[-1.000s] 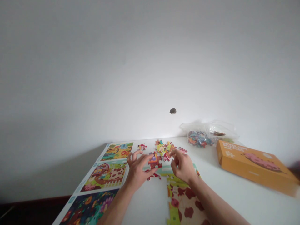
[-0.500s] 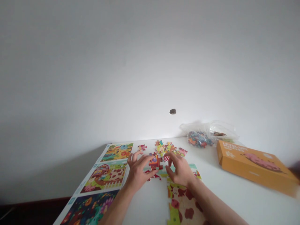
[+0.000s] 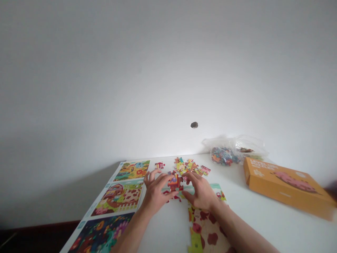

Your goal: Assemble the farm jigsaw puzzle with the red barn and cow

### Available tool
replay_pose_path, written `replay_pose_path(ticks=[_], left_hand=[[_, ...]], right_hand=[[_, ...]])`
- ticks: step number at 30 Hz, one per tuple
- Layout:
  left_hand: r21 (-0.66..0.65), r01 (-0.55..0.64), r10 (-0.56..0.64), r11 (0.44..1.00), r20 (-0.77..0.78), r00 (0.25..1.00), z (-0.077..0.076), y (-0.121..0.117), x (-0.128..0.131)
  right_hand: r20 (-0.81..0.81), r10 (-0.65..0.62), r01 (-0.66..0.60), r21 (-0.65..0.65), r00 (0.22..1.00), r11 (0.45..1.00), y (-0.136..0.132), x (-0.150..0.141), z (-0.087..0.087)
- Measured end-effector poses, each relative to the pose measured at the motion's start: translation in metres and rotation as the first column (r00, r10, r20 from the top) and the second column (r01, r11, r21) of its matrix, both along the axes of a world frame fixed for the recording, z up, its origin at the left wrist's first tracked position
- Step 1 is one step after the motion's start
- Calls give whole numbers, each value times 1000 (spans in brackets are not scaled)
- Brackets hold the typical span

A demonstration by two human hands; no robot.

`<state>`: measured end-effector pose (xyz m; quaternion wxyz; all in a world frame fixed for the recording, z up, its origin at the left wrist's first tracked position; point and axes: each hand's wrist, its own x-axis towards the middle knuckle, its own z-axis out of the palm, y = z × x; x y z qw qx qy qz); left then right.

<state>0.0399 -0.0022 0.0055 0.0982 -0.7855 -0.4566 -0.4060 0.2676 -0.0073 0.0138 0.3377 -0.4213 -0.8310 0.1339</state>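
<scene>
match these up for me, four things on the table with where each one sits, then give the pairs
Things
1. orange puzzle box
2. clear plastic bag of puzzle pieces
3. printed picture sheet
4. red barn jigsaw pieces

Places
a. along the left edge of the white table
b. on the right side of the table
c. between the left hand and the right hand
d. at the table's far edge, by the wall

Pairs: 1-b, 2-d, 3-a, 4-c
</scene>
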Motion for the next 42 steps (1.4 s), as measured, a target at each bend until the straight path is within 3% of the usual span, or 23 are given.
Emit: replay_pose_path(ticks=[32, 42], left_hand=[[15, -8, 8, 1000, 18, 1000, -5, 4, -4], [110, -67, 72, 992, -43, 996, -2, 7, -7]], right_hand=[[7, -35, 34, 56, 999, 998, 3, -2, 0], [-11, -82, 83, 135, 997, 987, 8, 0, -3]])
